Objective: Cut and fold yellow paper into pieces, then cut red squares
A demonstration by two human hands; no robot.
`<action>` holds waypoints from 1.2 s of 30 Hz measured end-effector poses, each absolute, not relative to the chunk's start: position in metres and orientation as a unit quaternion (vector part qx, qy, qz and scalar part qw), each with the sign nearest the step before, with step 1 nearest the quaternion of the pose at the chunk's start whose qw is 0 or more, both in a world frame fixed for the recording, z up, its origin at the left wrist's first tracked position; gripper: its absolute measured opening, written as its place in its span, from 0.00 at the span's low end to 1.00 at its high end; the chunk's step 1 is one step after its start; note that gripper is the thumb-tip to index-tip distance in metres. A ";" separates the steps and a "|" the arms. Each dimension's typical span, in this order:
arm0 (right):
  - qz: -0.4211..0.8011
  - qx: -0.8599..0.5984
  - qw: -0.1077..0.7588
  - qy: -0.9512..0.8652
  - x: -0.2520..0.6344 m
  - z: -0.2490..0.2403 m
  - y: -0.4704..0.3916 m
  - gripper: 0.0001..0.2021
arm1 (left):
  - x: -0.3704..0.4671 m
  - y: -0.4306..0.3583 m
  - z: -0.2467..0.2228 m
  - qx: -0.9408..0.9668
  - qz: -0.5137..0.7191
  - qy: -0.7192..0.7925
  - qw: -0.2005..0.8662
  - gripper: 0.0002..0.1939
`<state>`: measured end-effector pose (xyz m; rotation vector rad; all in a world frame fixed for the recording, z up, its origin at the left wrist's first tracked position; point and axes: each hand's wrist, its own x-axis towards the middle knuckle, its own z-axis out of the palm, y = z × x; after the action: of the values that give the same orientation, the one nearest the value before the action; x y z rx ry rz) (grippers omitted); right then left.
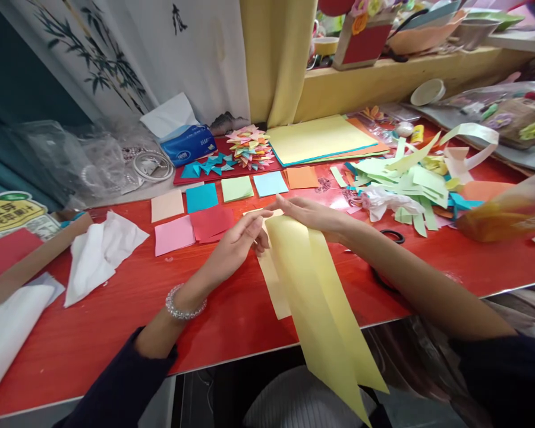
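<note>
Yellow paper [314, 285] on table [232, 321], long axis running near and slightly right from both hands, overhanging near edge; left hand [238, 244] curled at far-left corner, grip unclear; right hand [310, 214] ungripped, flat across far end, both equally near.

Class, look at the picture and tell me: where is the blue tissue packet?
In the head view, the blue tissue packet sits left of centre at the table's back, just left of the spiky paper pile.

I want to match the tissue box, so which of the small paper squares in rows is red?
The red square, right of the pink one in the row nearer the person; the others are different colours.
</note>
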<state>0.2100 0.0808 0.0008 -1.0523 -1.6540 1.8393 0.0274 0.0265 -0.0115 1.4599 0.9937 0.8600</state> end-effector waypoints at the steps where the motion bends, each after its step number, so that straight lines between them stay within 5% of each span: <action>1: 0.679 -0.383 0.224 -0.585 0.209 0.001 0.079 0.26 | 0.028 0.026 -0.012 0.629 0.346 0.430 0.548 0.21; 7: 0.680 -0.450 0.213 -0.538 0.209 0.008 0.077 0.28 | 0.026 0.027 -0.009 0.667 0.326 0.462 0.485 0.22; 11: 0.670 -0.443 0.214 -0.555 0.214 0.005 0.087 0.28 | 0.022 0.028 -0.005 0.669 0.297 0.423 0.533 0.25; 15: 0.687 -0.406 0.196 -0.570 0.213 0.002 0.088 0.29 | 0.021 0.029 -0.004 0.653 0.218 0.412 0.597 0.11; 21: 0.714 -0.372 0.191 -0.561 0.211 -0.002 0.086 0.28 | 0.019 0.028 -0.006 0.662 0.162 0.387 0.621 0.16; 36: 0.508 -0.435 0.296 -0.682 0.205 -0.010 0.091 0.23 | 0.020 0.027 -0.005 0.677 0.120 0.372 0.624 0.20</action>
<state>0.2054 0.0909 -0.0103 -1.1581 -1.8138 1.3516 0.0204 0.0270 -0.0054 1.5542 0.8545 0.2760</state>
